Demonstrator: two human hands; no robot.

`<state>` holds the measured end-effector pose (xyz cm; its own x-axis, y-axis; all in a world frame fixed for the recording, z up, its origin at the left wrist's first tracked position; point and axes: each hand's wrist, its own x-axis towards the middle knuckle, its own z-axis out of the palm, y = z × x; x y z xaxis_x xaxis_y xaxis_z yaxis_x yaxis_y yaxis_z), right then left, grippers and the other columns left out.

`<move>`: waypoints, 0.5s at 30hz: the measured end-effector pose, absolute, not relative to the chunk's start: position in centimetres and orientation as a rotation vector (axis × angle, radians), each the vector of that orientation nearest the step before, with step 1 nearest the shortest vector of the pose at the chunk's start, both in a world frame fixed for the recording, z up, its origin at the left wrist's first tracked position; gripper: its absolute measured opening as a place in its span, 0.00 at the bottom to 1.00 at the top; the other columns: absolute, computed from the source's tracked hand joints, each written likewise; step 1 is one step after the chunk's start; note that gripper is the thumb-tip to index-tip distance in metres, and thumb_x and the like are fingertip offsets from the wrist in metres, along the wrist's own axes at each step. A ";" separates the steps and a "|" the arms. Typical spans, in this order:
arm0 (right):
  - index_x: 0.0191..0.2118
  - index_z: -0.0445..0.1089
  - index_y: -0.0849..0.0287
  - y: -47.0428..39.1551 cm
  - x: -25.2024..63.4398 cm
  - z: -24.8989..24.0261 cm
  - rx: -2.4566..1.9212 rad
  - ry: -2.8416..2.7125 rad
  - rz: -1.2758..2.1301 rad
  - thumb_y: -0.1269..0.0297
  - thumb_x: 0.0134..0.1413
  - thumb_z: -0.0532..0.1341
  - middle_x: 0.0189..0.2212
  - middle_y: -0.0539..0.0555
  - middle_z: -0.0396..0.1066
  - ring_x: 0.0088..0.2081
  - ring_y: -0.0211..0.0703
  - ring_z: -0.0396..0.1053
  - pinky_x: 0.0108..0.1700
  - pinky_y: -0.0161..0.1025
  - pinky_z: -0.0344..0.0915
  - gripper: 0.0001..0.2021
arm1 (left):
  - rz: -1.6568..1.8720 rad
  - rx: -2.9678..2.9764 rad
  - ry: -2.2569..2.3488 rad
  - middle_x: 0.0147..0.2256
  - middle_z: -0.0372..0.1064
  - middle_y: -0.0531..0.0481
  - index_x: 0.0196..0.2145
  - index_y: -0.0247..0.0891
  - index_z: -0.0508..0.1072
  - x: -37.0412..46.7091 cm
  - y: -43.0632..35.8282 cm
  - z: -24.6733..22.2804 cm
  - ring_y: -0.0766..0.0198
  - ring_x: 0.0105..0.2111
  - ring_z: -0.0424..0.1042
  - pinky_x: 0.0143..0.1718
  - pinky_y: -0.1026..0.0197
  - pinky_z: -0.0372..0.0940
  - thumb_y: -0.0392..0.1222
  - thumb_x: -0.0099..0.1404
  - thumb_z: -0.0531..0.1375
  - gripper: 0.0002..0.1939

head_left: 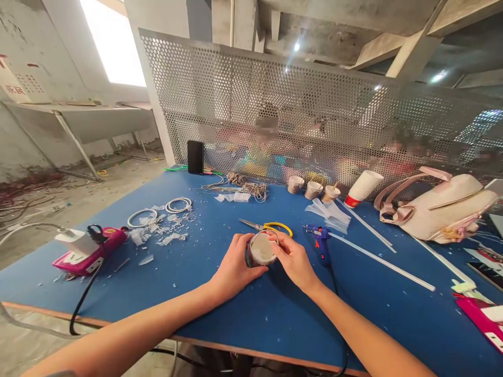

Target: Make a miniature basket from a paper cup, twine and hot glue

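Note:
My left hand (238, 268) is wrapped around the side of a small paper cup (262, 248) with a twine-like covering; its pale round end faces up toward me. At the cup's right edge, the fingers of my right hand (294, 262) are pinched together where a thin strand, seemingly twine, runs along the edge. Just beyond the cup lie scissors (278, 227) with yellow handles, blades pointing left. A blue hot glue gun (320, 242) rests to the right of my right hand, a long clear glue stick (381, 262) extending from it.
Twine bundles (253, 189) and a phone (195, 157) sit near the perforated metal screen (220, 94). Wrapped cups (313, 189), stacked paper cups (365, 187) and a pink backpack (444, 207) stand back right. Plastic scraps (172, 239), white rings (178, 204) and a power strip (84, 256) lie left.

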<state>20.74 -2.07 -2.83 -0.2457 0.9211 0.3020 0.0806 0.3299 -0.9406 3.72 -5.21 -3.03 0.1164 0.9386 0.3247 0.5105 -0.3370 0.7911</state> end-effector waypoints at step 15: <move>0.47 0.69 0.55 -1.9 21.7 -1.8 -0.840 -1.420 1.278 0.57 0.55 0.60 0.49 0.55 0.72 0.52 0.46 0.68 0.55 0.45 0.63 0.14 | 1.001 1.666 1.064 0.49 0.68 0.45 0.52 0.39 0.59 3.2 -3.3 -1.9 0.58 0.49 0.68 0.54 0.53 0.62 0.41 0.53 0.65 0.30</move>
<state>21.67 -1.89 -1.83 -0.2517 0.9417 0.2234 -0.1230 0.1979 -0.9725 3.16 -3.33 -1.90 0.3036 0.9392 0.1603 0.2173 -0.2320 0.9481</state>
